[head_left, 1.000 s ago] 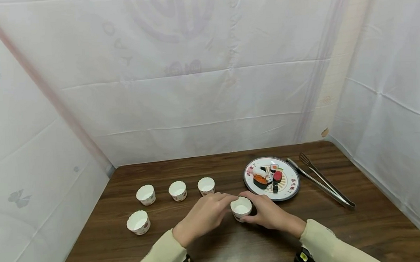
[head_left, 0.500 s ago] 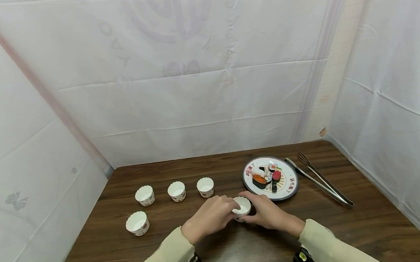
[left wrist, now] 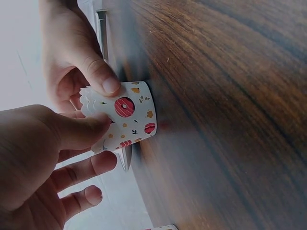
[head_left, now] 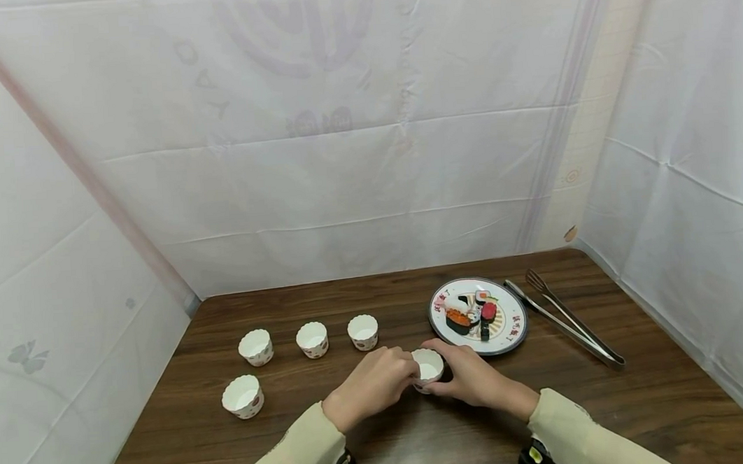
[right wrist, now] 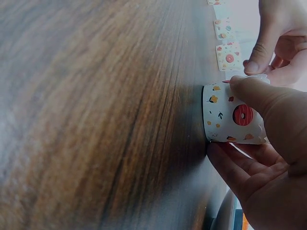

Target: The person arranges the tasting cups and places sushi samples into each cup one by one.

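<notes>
A white paper baking cup (head_left: 428, 369) with a scalloped rim stands on the wooden table between both hands. In the left wrist view this cup (left wrist: 139, 110) shows printed red doughnuts and small orange shapes. My left hand (head_left: 378, 382) pinches its rim on the left side, the thumb against the outer wall and other fingers spread beyond. From the right, my right hand (head_left: 473, 376) holds the cup's wall between thumb and fingers. The right wrist view shows the cup (right wrist: 220, 115) with its base at the tabletop (right wrist: 120, 120).
Several more paper cups stand on the left: one cup (head_left: 363, 332) nearest the hands, another (head_left: 243, 397) farthest front. Behind the right hand is a round plate (head_left: 515, 343) bearing several sushi pieces (head_left: 459, 320). Metal tongs (head_left: 572, 328) lie right of it. White cloth (head_left: 344, 191) hangs behind the table.
My left hand has shifted slightly right; its fingers came from beside the cup into its opening and now grasp the rim. The right hand keeps its hold, and the cup stays nearly in place.
</notes>
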`<state>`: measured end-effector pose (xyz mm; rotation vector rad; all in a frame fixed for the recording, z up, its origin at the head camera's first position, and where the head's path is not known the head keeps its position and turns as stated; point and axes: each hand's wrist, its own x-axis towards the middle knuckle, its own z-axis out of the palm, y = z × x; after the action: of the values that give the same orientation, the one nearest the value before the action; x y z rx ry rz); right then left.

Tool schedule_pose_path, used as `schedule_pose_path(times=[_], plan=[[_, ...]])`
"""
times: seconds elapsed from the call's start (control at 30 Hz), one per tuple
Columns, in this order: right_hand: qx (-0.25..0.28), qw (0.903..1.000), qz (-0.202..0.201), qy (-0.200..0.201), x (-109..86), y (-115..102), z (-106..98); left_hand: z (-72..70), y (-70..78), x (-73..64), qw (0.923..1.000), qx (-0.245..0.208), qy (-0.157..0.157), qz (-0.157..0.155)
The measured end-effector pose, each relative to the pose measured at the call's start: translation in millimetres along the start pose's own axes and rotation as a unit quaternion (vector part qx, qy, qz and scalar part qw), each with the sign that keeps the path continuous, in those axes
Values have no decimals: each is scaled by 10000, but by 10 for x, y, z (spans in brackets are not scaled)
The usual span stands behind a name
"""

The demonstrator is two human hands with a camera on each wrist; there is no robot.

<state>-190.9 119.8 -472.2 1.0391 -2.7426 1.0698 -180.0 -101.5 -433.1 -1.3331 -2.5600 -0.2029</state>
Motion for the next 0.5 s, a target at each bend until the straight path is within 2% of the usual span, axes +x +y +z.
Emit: schedule_pose_path(times=[0.5], plan=[[-34, 10000, -17, 45, 1, 7, 7, 11, 7, -9, 10000, 53, 67, 30]])
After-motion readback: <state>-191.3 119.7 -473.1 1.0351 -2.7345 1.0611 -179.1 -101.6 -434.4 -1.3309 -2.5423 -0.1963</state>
